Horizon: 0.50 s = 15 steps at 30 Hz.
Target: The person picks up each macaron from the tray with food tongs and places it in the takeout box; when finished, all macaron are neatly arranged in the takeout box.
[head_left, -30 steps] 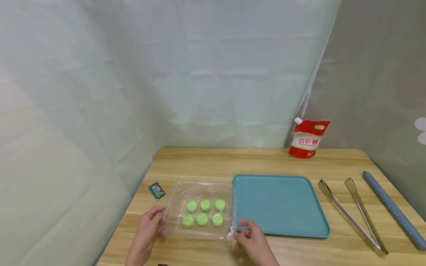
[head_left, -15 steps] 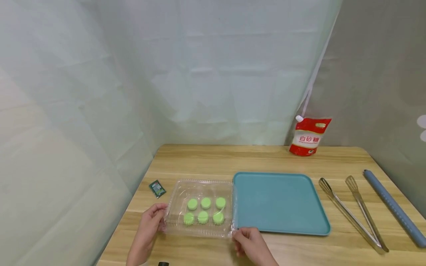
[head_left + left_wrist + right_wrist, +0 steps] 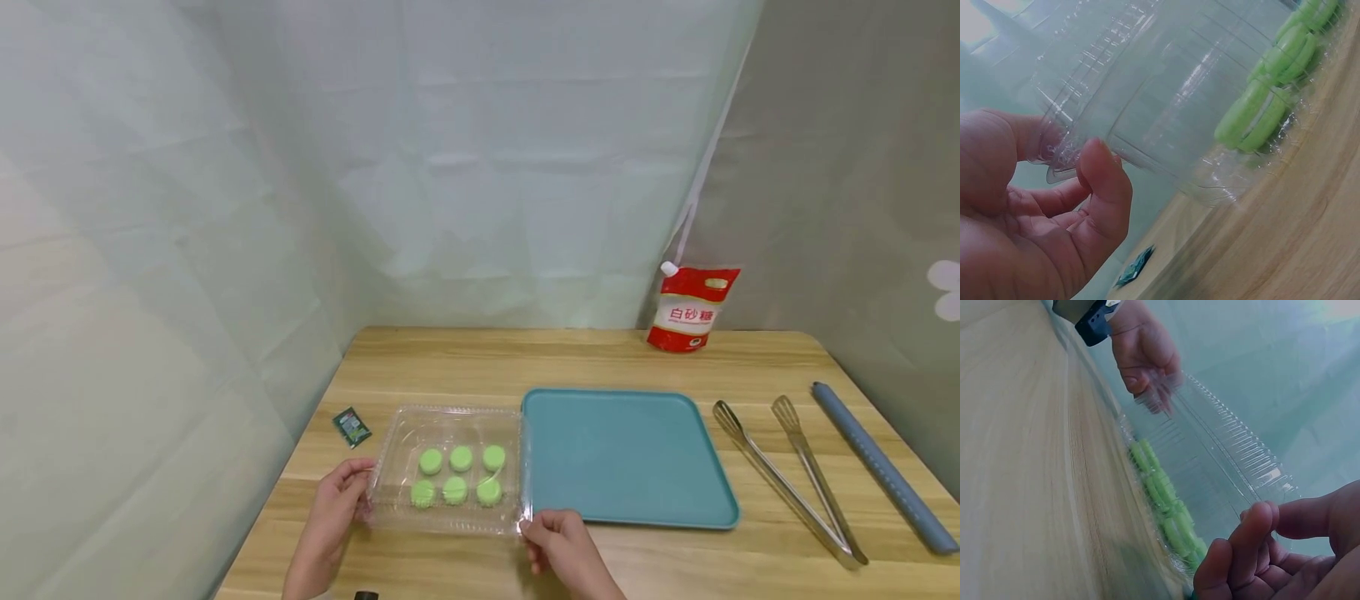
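Note:
A clear plastic clamshell box (image 3: 457, 427) with its lid down sits at the front middle of the table. Inside are several green macarons (image 3: 461, 458) in two rows. My left hand (image 3: 333, 504) pinches the box's left edge between thumb and fingers; in the left wrist view the thumb (image 3: 1104, 169) presses on the rim. At the front right corner, the thumb and index finger of my right hand (image 3: 566, 550) pinch the rim. The right wrist view has both hands on the box, the right hand's other fingers curled beneath (image 3: 1272, 550).
A teal tray (image 3: 630, 458) lies flat right beside the box. Farther right are metal tongs (image 3: 787, 489) and a long blue-grey rod (image 3: 883, 467). At the back stands a red sugar pouch (image 3: 692, 310). A small green sachet (image 3: 352, 427) lies left, near the table edge.
The right hand's fingers have drawn in and closed onto the box's front right corner. The left hand keeps its grip, and the box stays in nearly the same place.

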Motion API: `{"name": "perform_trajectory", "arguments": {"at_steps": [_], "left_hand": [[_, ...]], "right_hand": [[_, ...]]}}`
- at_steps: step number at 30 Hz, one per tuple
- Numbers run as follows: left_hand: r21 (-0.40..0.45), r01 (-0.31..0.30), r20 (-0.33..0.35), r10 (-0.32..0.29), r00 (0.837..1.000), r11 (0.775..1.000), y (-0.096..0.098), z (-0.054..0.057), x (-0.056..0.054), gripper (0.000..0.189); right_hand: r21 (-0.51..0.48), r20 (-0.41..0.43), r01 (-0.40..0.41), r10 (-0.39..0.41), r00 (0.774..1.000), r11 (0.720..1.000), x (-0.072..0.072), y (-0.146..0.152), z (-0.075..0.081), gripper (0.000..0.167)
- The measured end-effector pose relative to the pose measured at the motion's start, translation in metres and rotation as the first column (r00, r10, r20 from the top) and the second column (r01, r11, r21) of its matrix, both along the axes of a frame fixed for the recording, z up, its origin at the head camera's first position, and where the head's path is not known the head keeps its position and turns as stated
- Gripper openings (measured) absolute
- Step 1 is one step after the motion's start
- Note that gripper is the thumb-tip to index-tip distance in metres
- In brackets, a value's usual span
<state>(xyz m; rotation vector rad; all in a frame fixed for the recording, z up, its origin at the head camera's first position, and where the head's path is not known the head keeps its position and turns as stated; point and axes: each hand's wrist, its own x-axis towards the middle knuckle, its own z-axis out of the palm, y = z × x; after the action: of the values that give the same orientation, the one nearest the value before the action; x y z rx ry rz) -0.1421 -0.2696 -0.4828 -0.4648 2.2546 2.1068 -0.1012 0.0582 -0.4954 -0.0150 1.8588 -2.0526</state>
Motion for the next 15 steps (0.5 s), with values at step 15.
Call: {"name": "perform_trajectory", "arguments": {"at_steps": [15], "left_hand": [[-0.032,0.009,-0.002,-0.009,1.0,0.999,-0.0005,-0.0007,-0.0011,0.031]], "right_hand": [[-0.041,0.024,-0.006,0.007,1.0,0.999,-0.0029,0.0015,0.002,0.024]]}}
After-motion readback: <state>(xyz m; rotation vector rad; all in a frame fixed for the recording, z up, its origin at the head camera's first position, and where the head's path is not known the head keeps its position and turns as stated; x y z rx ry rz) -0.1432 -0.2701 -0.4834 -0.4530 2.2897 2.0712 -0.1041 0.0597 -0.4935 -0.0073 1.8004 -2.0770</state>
